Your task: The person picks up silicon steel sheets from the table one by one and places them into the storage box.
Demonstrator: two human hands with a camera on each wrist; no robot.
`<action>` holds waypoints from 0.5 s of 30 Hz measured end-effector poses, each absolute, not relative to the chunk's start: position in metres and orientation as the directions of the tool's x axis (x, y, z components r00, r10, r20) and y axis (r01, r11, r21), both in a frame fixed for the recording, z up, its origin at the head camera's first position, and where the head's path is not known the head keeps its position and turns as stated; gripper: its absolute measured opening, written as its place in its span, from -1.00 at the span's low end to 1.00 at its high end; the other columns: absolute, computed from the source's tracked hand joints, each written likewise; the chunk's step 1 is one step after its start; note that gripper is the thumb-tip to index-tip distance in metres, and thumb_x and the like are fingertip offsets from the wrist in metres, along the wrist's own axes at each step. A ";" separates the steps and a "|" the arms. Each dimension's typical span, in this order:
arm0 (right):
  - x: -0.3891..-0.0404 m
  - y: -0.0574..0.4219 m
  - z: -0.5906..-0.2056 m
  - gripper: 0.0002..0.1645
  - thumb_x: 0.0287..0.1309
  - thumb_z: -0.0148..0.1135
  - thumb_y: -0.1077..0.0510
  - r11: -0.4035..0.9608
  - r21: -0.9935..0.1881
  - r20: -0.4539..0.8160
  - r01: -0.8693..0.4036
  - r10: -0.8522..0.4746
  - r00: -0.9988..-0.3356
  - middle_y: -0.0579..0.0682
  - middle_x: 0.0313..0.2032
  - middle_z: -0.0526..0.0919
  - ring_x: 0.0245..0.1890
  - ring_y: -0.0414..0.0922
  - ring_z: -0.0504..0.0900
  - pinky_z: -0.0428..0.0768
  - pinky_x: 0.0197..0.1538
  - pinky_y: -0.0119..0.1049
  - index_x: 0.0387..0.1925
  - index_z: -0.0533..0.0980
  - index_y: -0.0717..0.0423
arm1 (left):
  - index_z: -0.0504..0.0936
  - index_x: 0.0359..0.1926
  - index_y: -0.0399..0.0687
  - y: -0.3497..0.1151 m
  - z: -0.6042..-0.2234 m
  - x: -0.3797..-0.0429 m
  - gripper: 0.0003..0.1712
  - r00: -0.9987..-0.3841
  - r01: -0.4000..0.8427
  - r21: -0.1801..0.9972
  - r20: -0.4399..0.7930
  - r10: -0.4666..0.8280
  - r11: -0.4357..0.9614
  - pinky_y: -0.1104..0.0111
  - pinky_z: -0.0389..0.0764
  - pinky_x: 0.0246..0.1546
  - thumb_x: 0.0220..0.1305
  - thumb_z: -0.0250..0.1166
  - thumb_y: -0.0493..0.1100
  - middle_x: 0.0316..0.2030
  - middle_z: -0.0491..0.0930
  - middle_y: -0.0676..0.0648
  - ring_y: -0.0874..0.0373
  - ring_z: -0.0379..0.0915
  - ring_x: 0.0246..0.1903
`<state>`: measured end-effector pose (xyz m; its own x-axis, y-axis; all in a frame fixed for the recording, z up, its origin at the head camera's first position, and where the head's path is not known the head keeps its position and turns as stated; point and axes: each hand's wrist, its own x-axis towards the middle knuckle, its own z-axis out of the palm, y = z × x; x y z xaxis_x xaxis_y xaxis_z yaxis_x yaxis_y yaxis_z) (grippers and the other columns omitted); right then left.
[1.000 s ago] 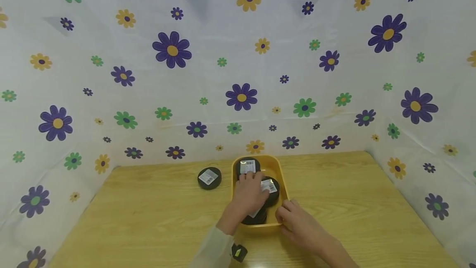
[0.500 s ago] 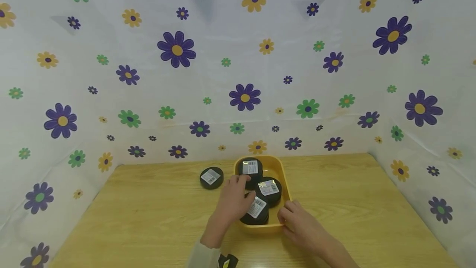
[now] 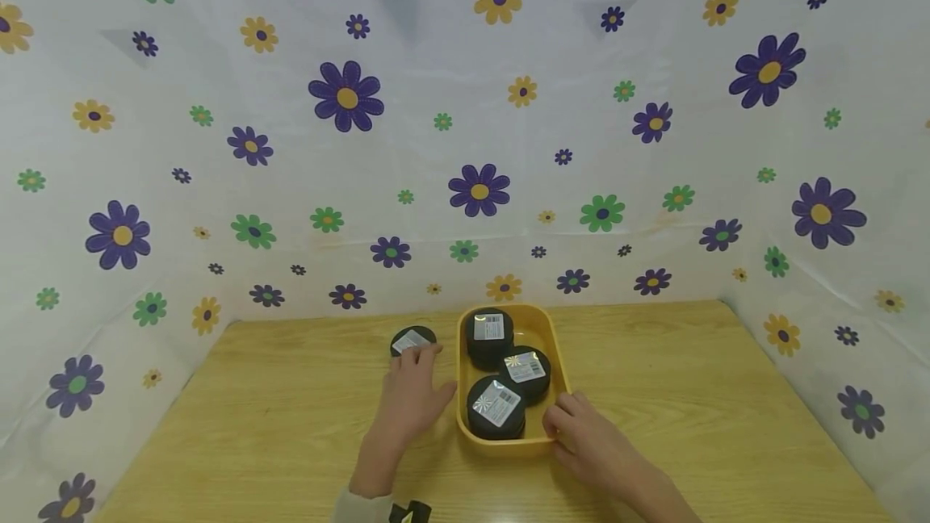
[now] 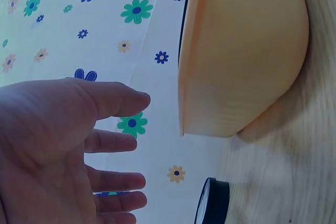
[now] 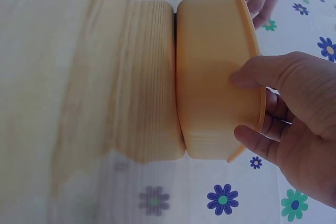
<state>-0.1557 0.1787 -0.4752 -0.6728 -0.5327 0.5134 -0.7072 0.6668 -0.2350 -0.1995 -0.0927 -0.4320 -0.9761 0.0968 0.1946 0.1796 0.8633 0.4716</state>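
Observation:
In the head view, my left hand (image 3: 407, 402) is over the table left of the yellow plastic bin (image 3: 501, 448), its fingertips overlapping a flat black round item with a white label (image 3: 409, 339). The left wrist view shows that hand (image 4: 68, 140) empty, fingers extended, with the black round item (image 4: 216, 203) apart from it on the table. My right hand (image 3: 592, 438) grips the bin's near right corner. In the right wrist view its thumb presses the outer wall of the bin (image 5: 215, 77) and other fingers reach over the rim.
Inside the bin are stacks of similar labelled black round items: one at the back left (image 3: 488, 329), one in the middle right (image 3: 526, 368), one in front (image 3: 496, 410). A white flowered cloth (image 3: 465, 127) hangs behind and beside the wooden table (image 3: 690, 378).
My left hand has left the stacks in the bin and moved left, out over the rim to the lone black round item. My right hand stays on the bin's corner.

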 end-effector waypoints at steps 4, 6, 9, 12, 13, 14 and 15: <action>-0.155 0.178 -0.476 -0.52 -0.24 0.48 0.37 0.659 -0.238 0.520 -0.714 -0.534 -0.666 -0.27 -0.40 0.29 -0.33 -0.26 0.28 0.39 -0.28 -0.43 -0.45 0.35 -0.09 | 0.42 0.28 -0.21 -0.100 -0.432 -0.199 -0.37 -0.984 0.141 0.493 0.169 0.064 0.858 -0.22 0.33 0.19 0.25 0.32 -0.06 0.22 0.35 -0.37 -0.35 0.25 0.21; -0.155 0.178 -0.477 -0.52 -0.26 0.48 0.37 0.656 -0.230 0.531 -0.719 -0.534 -0.657 -0.27 -0.40 0.29 -0.33 -0.26 0.28 0.39 -0.28 -0.43 -0.45 0.35 -0.08 | 0.41 0.30 -0.20 -0.102 -0.432 -0.199 -0.36 -0.987 0.122 0.498 0.154 0.051 0.859 -0.22 0.32 0.20 0.26 0.31 -0.05 0.24 0.34 -0.38 -0.35 0.23 0.23; -0.155 0.179 -0.477 -0.51 -0.28 0.48 0.38 0.653 -0.220 0.549 -0.725 -0.532 -0.645 -0.27 -0.40 0.30 -0.33 -0.26 0.28 0.39 -0.29 -0.43 -0.46 0.35 -0.08 | 0.39 0.31 -0.20 -0.105 -0.432 -0.199 -0.35 -0.989 0.110 0.499 0.144 0.043 0.859 -0.22 0.32 0.19 0.26 0.31 -0.06 0.25 0.33 -0.39 -0.34 0.23 0.22; -0.156 0.179 -0.478 -0.50 -0.30 0.48 0.38 0.651 -0.209 0.562 -0.730 -0.531 -0.634 -0.26 -0.40 0.30 -0.34 -0.26 0.28 0.39 -0.29 -0.43 -0.46 0.34 -0.07 | 0.39 0.31 -0.22 -0.107 -0.431 -0.200 -0.35 -0.987 0.119 0.496 0.153 0.048 0.860 -0.24 0.33 0.16 0.25 0.31 -0.08 0.23 0.33 -0.41 -0.37 0.25 0.19; -0.156 0.179 -0.478 -0.50 -0.30 0.48 0.38 0.651 -0.209 0.562 -0.730 -0.531 -0.634 -0.26 -0.40 0.30 -0.34 -0.26 0.28 0.39 -0.29 -0.44 -0.46 0.34 -0.07 | 0.39 0.30 -0.23 -0.108 -0.431 -0.200 -0.36 -0.986 0.123 0.496 0.157 0.050 0.859 -0.25 0.34 0.15 0.25 0.31 -0.08 0.22 0.34 -0.42 -0.38 0.25 0.18; -0.156 0.179 -0.477 -0.50 -0.30 0.48 0.38 0.650 -0.206 0.563 -0.731 -0.533 -0.632 -0.26 -0.40 0.29 -0.34 -0.26 0.28 0.39 -0.29 -0.44 -0.46 0.34 -0.07 | 0.40 0.29 -0.23 -0.109 -0.431 -0.201 -0.36 -0.986 0.125 0.496 0.160 0.051 0.859 -0.25 0.34 0.14 0.25 0.31 -0.09 0.21 0.34 -0.43 -0.38 0.26 0.17; -0.156 0.179 -0.477 -0.50 -0.30 0.48 0.38 0.649 -0.206 0.562 -0.732 -0.534 -0.632 -0.26 -0.40 0.29 -0.34 -0.26 0.28 0.39 -0.29 -0.44 -0.46 0.35 -0.07 | 0.40 0.29 -0.23 -0.110 -0.431 -0.201 -0.37 -0.986 0.125 0.499 0.162 0.050 0.858 -0.25 0.34 0.13 0.24 0.31 -0.10 0.20 0.35 -0.43 -0.39 0.26 0.17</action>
